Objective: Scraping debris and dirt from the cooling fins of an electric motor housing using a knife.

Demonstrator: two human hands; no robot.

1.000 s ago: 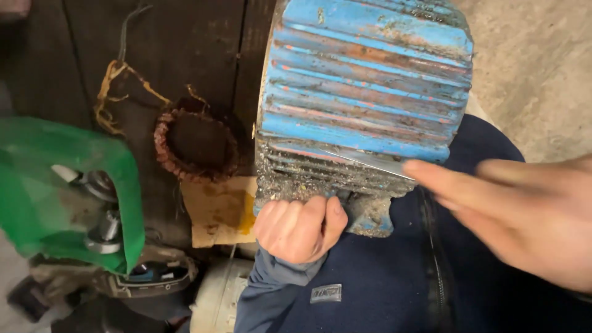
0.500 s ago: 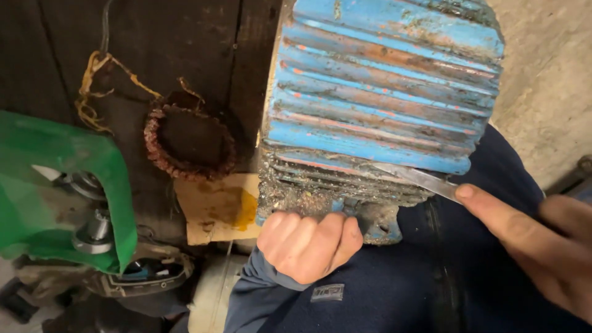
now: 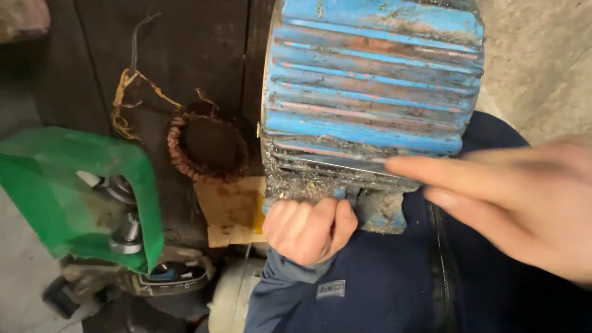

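Note:
A blue ribbed motor housing (image 3: pixel 370 80), rusty and caked with dirt along its lower fins, rests on my lap. My left hand (image 3: pixel 308 229) is curled in a fist against the housing's dirty lower edge and grips it there. My right hand (image 3: pixel 518 203) comes in from the right with the forefinger stretched out along a thin metal blade (image 3: pixel 333 162). The blade lies flat in a groove between two lower fins.
A round copper winding coil (image 3: pixel 206 148) with loose wire ends lies on dark wooden boards to the left. A piece of cardboard (image 3: pixel 231 209) sits below it. A green plastic bag (image 3: pixel 74 185) holds metal parts, with a power tool (image 3: pixel 154 277) beneath. A concrete wall (image 3: pixel 542 61) is at right.
My right hand has pushed left again, sliding the blade along the groove after drawing back to the right. The left hand has kept its hold.

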